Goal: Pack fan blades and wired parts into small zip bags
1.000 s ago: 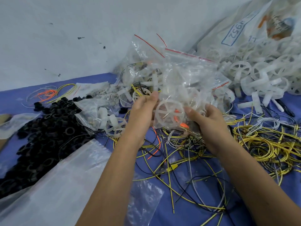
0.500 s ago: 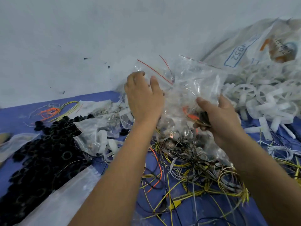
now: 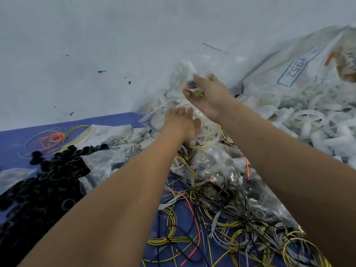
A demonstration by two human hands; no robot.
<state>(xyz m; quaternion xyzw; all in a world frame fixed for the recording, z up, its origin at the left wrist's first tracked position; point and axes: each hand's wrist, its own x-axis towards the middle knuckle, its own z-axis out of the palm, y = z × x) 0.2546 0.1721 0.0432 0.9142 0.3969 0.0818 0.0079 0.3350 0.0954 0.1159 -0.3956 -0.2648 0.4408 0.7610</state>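
Now I see right hand pinching filled zip bag above packed-bag heap; left hand flat on heap. Many fan blades and wires still loose on worktop.

Both arms stretched forward; left hand palm down, fingers flat; right hand raised, fingers curled.

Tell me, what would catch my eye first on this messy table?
Probably the two bare arms reaching to the middle: the right hand holds up a filled zip bag, while the left hand presses on the pile of bags below. Around them lie white fan blades at right, black rings at left, and tangled wires in front.
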